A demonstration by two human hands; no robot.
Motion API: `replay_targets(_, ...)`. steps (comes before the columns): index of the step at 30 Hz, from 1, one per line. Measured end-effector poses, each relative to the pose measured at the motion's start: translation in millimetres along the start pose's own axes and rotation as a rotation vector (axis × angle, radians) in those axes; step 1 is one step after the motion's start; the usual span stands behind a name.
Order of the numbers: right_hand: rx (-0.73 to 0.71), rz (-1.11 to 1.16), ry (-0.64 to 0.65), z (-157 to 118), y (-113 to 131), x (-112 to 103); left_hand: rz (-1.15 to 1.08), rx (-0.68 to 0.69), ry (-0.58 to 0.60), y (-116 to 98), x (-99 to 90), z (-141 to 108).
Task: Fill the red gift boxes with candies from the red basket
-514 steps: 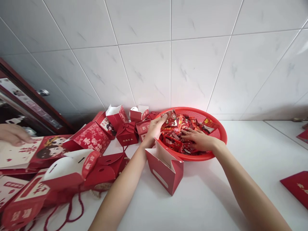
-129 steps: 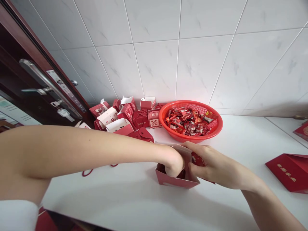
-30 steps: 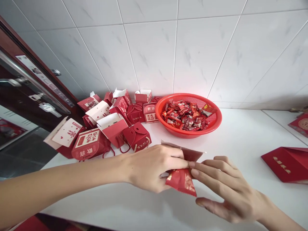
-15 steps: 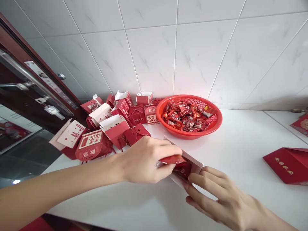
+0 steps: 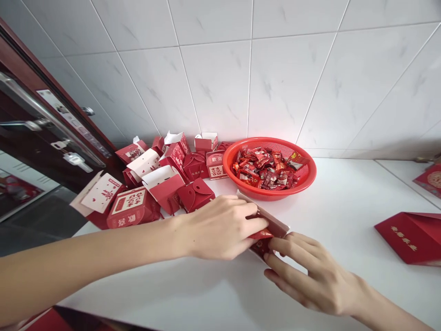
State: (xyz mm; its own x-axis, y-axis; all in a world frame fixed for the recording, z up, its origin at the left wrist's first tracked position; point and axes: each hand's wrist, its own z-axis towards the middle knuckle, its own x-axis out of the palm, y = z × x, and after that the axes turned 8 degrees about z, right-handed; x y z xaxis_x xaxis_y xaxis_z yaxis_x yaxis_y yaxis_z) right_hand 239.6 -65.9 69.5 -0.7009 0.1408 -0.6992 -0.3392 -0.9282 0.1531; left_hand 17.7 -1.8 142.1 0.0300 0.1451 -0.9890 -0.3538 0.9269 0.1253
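Near the middle of the white counter, an open box (image 5: 275, 224) with pale inner flaps lies between my hands. My left hand (image 5: 225, 227) reaches into its opening, fingers closed on a red-wrapped candy (image 5: 261, 234). My right hand (image 5: 310, 271) grips the box at its near right edge with thumb and fingers. More red wrappers show inside the box, partly hidden by my fingers. Behind the hands stands a red plastic basket (image 5: 272, 196) holding several wrapped candies (image 5: 267, 168).
Several red and white gift boxes (image 5: 129, 207) crowd the left back of the counter (image 5: 344, 207). A red box (image 5: 406, 236) lies at the right, with a red printed item (image 5: 430, 179) behind it. A dark red door (image 5: 20, 115) with keys borders the left; a tiled wall (image 5: 285, 82) rises behind.
My left hand has moved right and deeper into the box with the candy. My right hand stays at the box edge, its fingers slightly shifted.
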Motion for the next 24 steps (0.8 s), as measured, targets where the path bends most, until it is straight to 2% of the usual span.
replay_targets(3, -0.051, 0.037, -0.007, 1.5, -0.8, 2.2, -0.024, -0.069, 0.053, 0.8, -1.0, 0.9)
replay_targets(6, -0.069, 0.043, -0.027, 3.6, -1.3, 5.4, 0.074, -0.152, 0.173, -4.0, -3.7, 7.1)
replay_targets(12, -0.045, -0.003, -0.041, 5.2, 0.2, 5.5, 0.102, -0.182, 0.317, -13.3, -16.9, 23.8)
replay_targets(16, -0.036, -0.006, -0.046, 3.4, 0.2, 5.7, 0.083, -0.171, 0.343, -14.4, -18.6, 29.2)
replay_targets(22, -0.017, -0.016, -0.043, 0.3, -1.2, 7.8, 0.117, -0.176, 0.281, -15.4, -13.4, 35.7)
replay_targets(24, -0.021, -0.008, -0.047, -0.6, -1.7, 8.8, 0.108, -0.177, 0.305, -16.1, -13.4, 38.0)
